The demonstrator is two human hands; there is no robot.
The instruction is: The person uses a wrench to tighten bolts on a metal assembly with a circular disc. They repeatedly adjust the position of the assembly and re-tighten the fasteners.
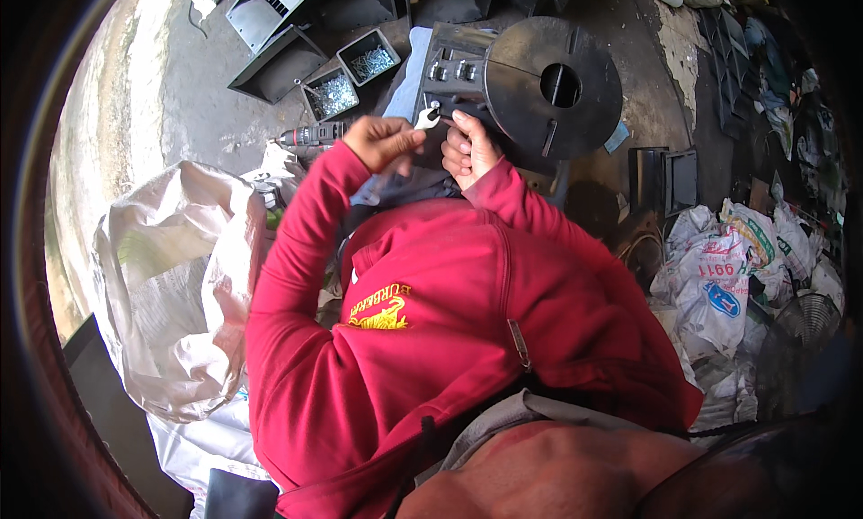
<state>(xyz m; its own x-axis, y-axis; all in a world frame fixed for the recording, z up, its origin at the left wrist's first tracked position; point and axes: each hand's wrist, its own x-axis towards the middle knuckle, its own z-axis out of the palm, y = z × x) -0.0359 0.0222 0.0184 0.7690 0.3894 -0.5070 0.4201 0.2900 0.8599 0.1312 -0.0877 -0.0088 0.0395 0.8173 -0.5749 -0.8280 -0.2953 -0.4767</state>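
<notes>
In front of me lies a black plastic assembly: a large round disc (589,65) with a hole and slots, joined to a black base (449,47) with small metal fittings. My left hand (382,143) is closed around an open-end wrench (427,118), its silvery jaw beside a small bolt at the base's near edge. Close by on the right, my right hand (471,150) has its fingers curled and thumb raised at the same edge. What those fingers grip is hidden. A blue cloth (411,83) lies under the base.
Two bins of screws (369,59) (330,97) stand at the far left, with a power drill (310,136) just nearer. Black plastic housings (279,65) lie beyond them. A big white sack (180,276) sits to my left; plastic bags (715,272) and a fan (800,339) are right.
</notes>
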